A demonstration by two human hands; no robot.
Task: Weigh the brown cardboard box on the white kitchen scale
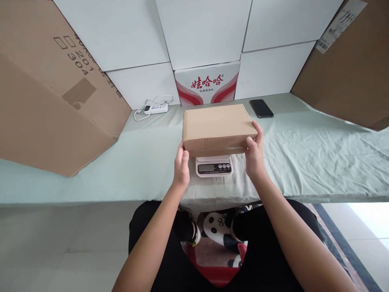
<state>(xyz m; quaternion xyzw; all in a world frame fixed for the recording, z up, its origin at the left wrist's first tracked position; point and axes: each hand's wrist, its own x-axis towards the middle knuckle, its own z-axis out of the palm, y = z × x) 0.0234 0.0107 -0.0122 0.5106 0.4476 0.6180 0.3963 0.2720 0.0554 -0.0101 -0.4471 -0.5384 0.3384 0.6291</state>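
A closed brown cardboard box (217, 126) rests on a small pink digital scale (214, 166) near the front edge of the table. My left hand (181, 166) touches the box's front left corner with fingers straight. My right hand (254, 152) holds the box's right end, thumb on the front face and fingers along the side. The scale's display and buttons show below the box.
The table is covered by a pale green cloth (304, 150). A black phone (261, 108) lies behind the box to the right. A white power strip (156, 108) is at back left. Large cardboard sheets (45, 101) lean at both sides. A red-and-white carton (207, 84) stands behind.
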